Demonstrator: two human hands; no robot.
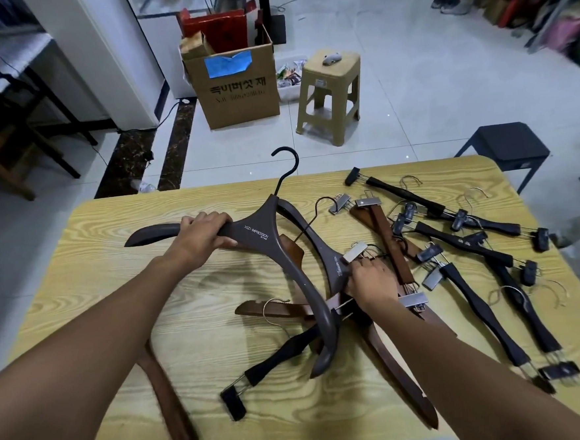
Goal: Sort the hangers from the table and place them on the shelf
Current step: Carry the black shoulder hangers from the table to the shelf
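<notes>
Two hands out, well apart. Left hand (204,234) curled round one arm of a grey coat hanger (265,228), whose black hook points past the far edge of the table (115,300). Right hand (372,282) lies on the heap mid-table, fingers at a second grey hanger (336,261); grip unclear. Black clip hangers (468,241) lie to the right. Brown hanger (167,400) under the left forearm.
</notes>
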